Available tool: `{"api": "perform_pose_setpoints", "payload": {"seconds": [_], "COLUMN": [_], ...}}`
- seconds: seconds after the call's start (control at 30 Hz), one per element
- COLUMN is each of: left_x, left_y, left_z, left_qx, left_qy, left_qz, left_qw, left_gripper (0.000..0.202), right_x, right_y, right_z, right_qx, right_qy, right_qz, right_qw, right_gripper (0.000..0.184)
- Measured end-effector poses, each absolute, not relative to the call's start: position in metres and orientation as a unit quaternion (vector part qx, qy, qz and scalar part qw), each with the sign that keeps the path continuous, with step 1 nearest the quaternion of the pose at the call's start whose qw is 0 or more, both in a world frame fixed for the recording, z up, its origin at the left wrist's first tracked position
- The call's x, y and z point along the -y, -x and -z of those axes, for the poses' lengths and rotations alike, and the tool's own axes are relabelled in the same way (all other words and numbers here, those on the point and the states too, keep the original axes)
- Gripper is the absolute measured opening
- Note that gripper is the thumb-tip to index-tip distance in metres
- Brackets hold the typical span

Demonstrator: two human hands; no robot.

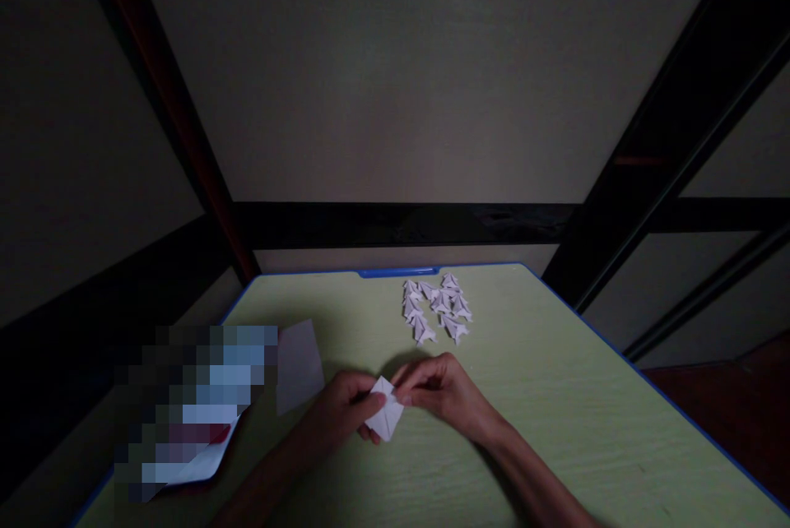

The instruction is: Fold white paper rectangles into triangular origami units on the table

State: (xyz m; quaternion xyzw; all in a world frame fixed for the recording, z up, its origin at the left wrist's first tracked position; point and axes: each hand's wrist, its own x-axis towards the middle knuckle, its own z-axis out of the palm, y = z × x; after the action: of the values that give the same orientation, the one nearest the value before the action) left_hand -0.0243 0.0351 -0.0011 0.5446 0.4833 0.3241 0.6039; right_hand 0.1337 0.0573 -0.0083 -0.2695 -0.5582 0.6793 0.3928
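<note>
Both hands meet over a small folded piece of white paper (385,415) just above the green table (555,429). My left hand (346,413) pinches the paper's left side with closed fingers. My right hand (441,392) pinches its upper right corner, fingers pressed together. The paper is partly folded into a pointed shape, its lower tip toward me.
Several finished folded white paper figures (437,308) lie in rows at the table's far edge. A loose white sheet (299,363) lies to the left, next to a blurred-out package (197,405). Dark bed-frame posts rise at the left and right behind the table.
</note>
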Motion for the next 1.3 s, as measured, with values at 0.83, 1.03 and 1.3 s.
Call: {"api": "perform_pose_setpoints", "payload": {"seconds": [0.83,1.03,1.3], "left_x": [-0.033,-0.034,-0.034], "left_y": [0.014,0.015,0.015], "left_z": [0.001,0.003,0.006], "left_qx": [-0.521,-0.518,-0.514], "left_qy": [-0.562,-0.563,-0.557], "left_qz": [-0.324,-0.325,-0.336], "left_qw": [0.555,0.556,0.559], "left_gripper": [0.02,0.02,0.018], "right_x": [-0.056,-0.054,-0.055], "right_y": [-0.131,-0.126,-0.127], "right_z": [0.005,0.01,0.01], "right_qx": [0.602,0.611,0.613], "right_qy": [0.35,0.387,0.39], "right_qz": [-0.613,-0.569,-0.567], "right_qw": [0.373,0.392,0.388], "right_gripper": [0.007,0.008,0.007]}}
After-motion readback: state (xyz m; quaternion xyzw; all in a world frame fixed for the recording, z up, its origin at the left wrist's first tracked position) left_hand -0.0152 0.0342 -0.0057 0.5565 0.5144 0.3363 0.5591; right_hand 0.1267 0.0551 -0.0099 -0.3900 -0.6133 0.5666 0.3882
